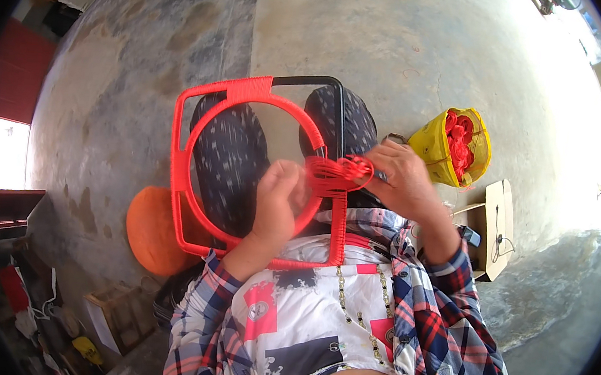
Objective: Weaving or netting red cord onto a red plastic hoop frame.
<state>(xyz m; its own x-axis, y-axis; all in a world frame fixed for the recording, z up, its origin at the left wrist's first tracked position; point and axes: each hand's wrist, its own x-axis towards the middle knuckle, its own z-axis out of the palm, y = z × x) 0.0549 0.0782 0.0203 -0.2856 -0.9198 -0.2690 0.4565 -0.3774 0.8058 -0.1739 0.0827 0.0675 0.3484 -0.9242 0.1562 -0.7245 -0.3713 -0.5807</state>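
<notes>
Closest to the camera were the two forearms in red, blue and white plaid sleeves point(439, 321), both bent up from the lower edge over a white printed shirt. The left hand point(279, 198) came up the middle with the wrist cocked back and its fingers curled tight into a fist around the lower right arc of the round red cord-wrapped ring point(251, 99), so it was clamped on that. The right hand point(405, 179) reached in from the right with its knuckles up and its fingers pinched closed on a bundle of loose red plastic cord point(341, 171), just beside the left hand; the two hands were near each other but not touching.

The ring sat inside a square metal frame with rounded corners, mostly wrapped in red cord point(180, 170). It rested on the person's lap against the knees in dark speckled trousers point(228, 160). Its top right corner and part of the right side were bare black metal, and the cord bundle hung right at that side bar.

Beyond the lap, a round orange woven seat point(148, 228) lay on the concrete floor point(146, 67) on the left. To the right, a yellow plastic bag holding red cord rolls point(432, 148) sat on the floor, with a flat piece of cardboard point(497, 226) near it.
</notes>
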